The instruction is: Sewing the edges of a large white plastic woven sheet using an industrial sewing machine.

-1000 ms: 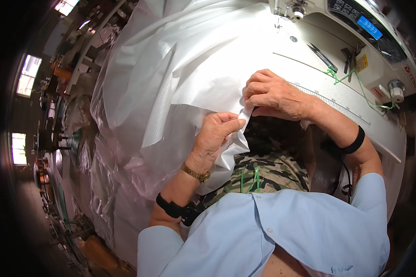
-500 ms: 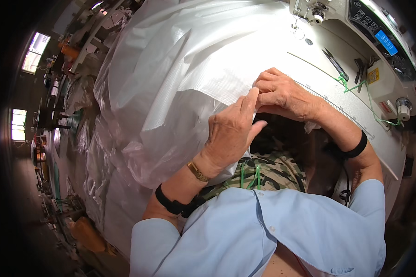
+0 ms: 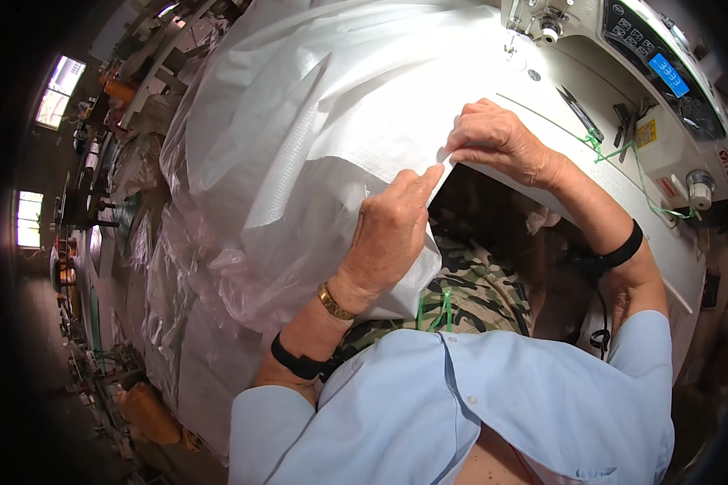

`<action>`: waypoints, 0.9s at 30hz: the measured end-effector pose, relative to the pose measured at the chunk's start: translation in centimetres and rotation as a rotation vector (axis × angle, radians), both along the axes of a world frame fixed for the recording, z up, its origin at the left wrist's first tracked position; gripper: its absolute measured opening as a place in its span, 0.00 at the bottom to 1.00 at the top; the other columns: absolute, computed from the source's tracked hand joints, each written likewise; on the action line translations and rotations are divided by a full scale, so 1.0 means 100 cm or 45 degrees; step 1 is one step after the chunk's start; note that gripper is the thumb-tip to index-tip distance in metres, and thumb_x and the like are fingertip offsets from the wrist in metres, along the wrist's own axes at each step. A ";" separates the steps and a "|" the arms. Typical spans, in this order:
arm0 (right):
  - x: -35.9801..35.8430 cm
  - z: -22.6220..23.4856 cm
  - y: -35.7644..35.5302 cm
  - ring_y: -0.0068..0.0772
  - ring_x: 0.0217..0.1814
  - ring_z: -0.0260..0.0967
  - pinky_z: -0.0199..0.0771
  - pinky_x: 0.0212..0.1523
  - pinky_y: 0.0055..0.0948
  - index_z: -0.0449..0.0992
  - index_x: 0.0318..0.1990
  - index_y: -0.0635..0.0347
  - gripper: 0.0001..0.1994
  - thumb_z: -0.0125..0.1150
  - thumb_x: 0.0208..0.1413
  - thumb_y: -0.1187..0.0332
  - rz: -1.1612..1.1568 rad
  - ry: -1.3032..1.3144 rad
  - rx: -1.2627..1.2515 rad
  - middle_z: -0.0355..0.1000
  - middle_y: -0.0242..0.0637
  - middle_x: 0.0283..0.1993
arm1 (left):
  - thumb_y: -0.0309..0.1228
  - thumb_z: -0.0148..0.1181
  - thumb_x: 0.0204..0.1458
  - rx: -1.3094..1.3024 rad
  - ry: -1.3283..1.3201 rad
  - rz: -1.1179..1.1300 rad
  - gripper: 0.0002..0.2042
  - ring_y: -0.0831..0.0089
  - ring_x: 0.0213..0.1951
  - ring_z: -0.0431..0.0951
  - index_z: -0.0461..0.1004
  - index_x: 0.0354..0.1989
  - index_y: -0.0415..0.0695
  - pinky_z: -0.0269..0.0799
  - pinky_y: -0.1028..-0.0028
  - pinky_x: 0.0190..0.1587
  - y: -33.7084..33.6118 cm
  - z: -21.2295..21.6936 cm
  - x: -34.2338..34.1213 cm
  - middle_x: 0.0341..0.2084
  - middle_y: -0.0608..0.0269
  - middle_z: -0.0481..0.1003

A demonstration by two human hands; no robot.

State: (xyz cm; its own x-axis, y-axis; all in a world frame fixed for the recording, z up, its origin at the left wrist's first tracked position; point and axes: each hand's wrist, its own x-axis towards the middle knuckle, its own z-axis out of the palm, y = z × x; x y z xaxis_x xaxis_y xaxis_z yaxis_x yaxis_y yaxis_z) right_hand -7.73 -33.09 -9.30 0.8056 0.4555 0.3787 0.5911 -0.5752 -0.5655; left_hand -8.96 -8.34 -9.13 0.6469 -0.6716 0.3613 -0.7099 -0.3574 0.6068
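Beside cropped sewing machine, left hand, thumb hidden, right hand, each grip pinching white sheeting

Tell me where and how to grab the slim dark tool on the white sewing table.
I'd pinch the tool across its middle, from above and left: it lies long and narrow, green cord bunches at its near end, and the machine housing rises to its right.

sewing machine: brand lettering | blue display: digits | yellow label: illegible
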 end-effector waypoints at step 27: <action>0.051 -0.001 -0.061 0.34 0.38 0.70 0.74 0.42 0.36 0.72 0.35 0.57 0.22 0.67 0.48 0.47 -0.402 -0.189 -0.388 0.71 0.33 0.34 | 0.18 0.58 0.49 -0.209 0.116 -0.155 0.11 0.62 0.23 0.73 0.77 0.42 0.35 0.69 0.69 0.28 -0.009 -0.018 0.017 0.25 0.53 0.72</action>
State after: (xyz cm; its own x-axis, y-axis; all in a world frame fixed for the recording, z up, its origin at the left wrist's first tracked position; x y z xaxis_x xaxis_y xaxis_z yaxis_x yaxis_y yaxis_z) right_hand -2.59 -39.21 -9.37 0.8699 0.3052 0.3875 0.4223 -0.8668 -0.2652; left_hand -7.26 -9.23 -10.97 0.5996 -0.6838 0.4159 -0.6814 -0.1635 0.7134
